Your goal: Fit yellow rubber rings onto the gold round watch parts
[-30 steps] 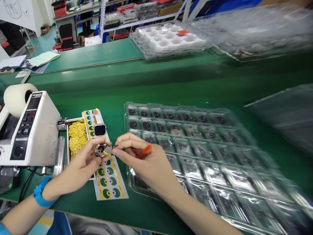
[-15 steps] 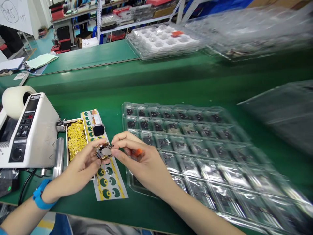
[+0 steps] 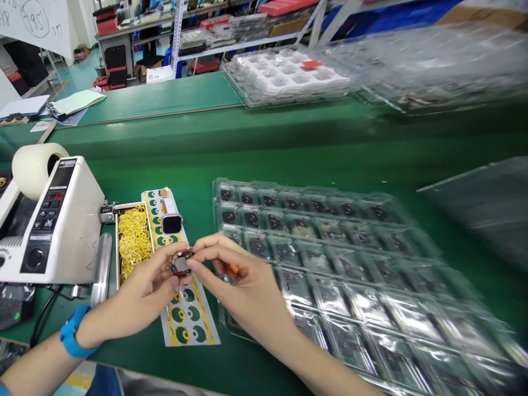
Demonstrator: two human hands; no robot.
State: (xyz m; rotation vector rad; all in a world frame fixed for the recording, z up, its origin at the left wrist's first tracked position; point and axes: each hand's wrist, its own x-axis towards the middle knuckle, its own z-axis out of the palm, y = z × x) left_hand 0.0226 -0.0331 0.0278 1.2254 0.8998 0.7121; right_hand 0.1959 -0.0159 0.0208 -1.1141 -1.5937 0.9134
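A second earlier, the flat gray piece [image 3: 182,265] stuck out past the right side of the small round part [image 3: 175,270], and the dark and gold face showed. Now the gray piece lay across that face, so it seemed to have been folded or laid over; that looked like a small step forward in the work. The left hand [image 3: 150,294] was curled around the round part, with the thumb on the near side and the fingers on the far side. The right hand [image 3: 243,283] had its thumb and first finger close together at the part's right edge, but it was too small to tell if they pinched it. The other fingers were curled in around an orange thing [image 3: 234,268]. Less of the orange thing showed than a second earlier. The round part was up in the hands, over the white and yellow sheet [image 3: 193,302] on the green bench [image 3: 239,366]. The watch [image 3: 171,224] had stayed on the sheet, just past the hands on the far side. The box [image 3: 117,247] of yellow rings [image 3: 134,242] sat to the left, and the big clear tray [image 3: 272,278] lay to the right.
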